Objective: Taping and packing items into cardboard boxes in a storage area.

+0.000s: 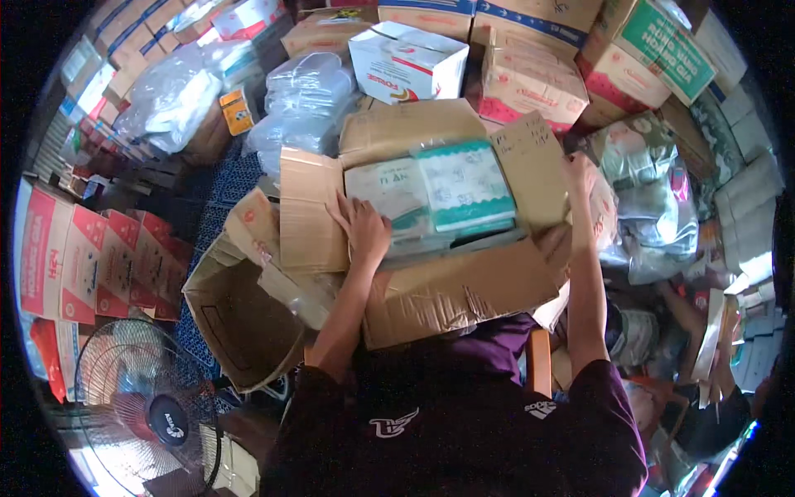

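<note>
An open cardboard box [459, 292] lies before me with its flaps folded outward. Inside are flat packs in clear plastic, among them a white and green printed pack [466, 186] on the right and a greyer pack [388, 186] on the left. My left hand [366, 227] rests at the box's left inner edge, fingers spread, touching the left flap [310, 211]. At the outer edge of the right flap [528, 168], which bears handwriting, my right hand [577, 174] is closed on the cardboard.
An empty open carton [248, 317] stands left of the box, near a wire-caged fan [168, 416]. Closed cartons [534, 81] and plastic-wrapped bundles [304, 99] line the far side. More wrapped goods [652, 199] lie right. Another person's arm [689, 317] shows at lower right.
</note>
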